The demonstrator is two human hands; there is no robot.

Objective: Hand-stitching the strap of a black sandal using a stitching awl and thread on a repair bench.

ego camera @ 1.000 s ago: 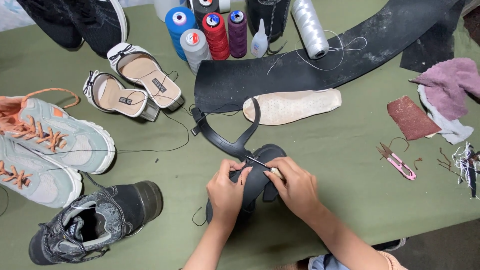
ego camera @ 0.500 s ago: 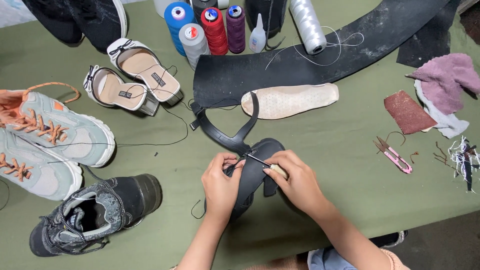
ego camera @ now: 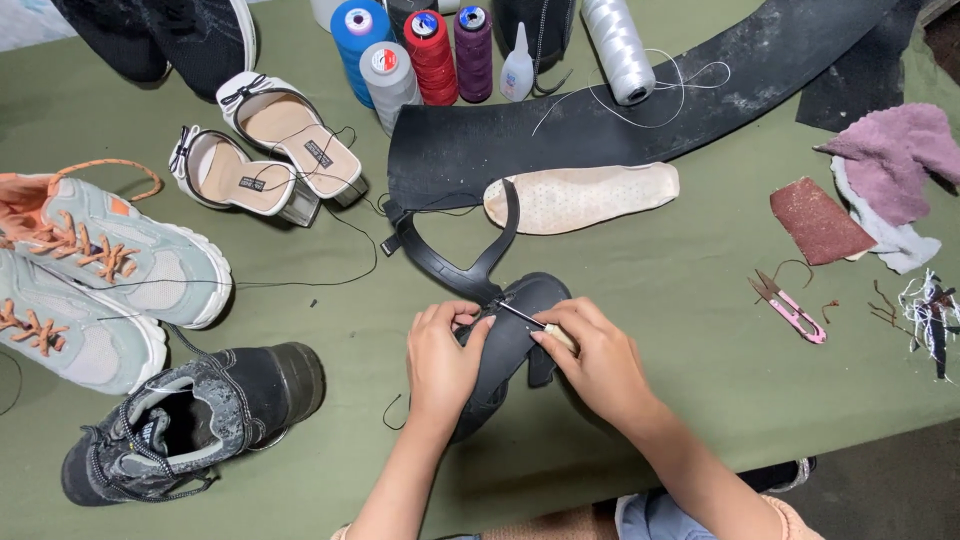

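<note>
Two hands meet over a black sandal (ego camera: 505, 345) lying on the green counter (ego camera: 680, 330) at the near middle. The left hand (ego camera: 443, 358) pinches the sandal's edge between thumb and fingers, holding it steady. The right hand (ego camera: 598, 358) is closed around a thin awl (ego camera: 528, 320) with a pale handle, its metal tip pointing left and touching the sandal where the black strap (ego camera: 460, 265) joins. That strap loops away to the far left of the sandal.

Just beyond lies a cream insole (ego camera: 585, 197), partly resting on a long curved sheet of black rubber (ego camera: 640, 110). Spools of thread (ego camera: 420, 50) stand at the far edge. To the left sit a pair of white heeled sandals (ego camera: 265, 160), two grey sneakers with orange laces (ego camera: 95, 280) and a black boot (ego camera: 190, 420). Right of the hands, pink thread snips (ego camera: 790, 308) lie near a brown piece of sandpaper (ego camera: 820, 220).
</note>
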